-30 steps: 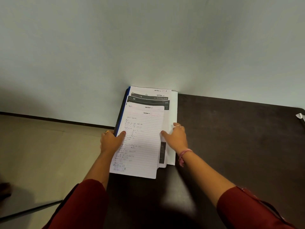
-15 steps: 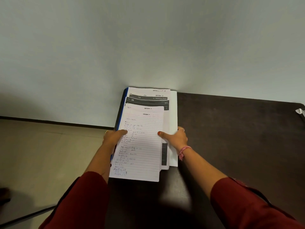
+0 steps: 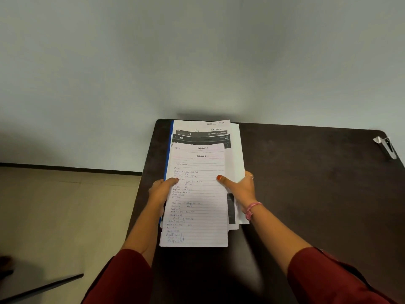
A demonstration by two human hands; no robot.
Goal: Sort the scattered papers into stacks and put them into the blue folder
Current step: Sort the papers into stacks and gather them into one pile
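Two hands grasp one stack of papers (image 3: pixel 197 194) at the left end of a dark table (image 3: pixel 306 183). The left hand (image 3: pixel 161 191) grips the stack's left edge, thumb laid on the top sheet and fingers tucked underneath. The right hand (image 3: pixel 240 188) grips the right edge the same way, its thumb with a red-painted nail pressed on the top sheet; a pink band circles that wrist.

The top sheet is lined and covered in handwriting, headed "SECTION 1". Beyond its far edge, printed pages with dark header bars stick out in steps, and wider white sheets show along the right side.

The blue folder (image 3: pixel 168 154) lies under the stack, seen only as a thin blue strip along the left edge, reaching to the table's far left corner by the wall (image 3: pixel 197 62). Whether the stack rests on it or is lifted slightly cannot be told.

A metal clip (image 3: pixel 386 147) sits at the table's far right corner, well apart from the papers. Dark red sleeves cover both forearms near the camera.
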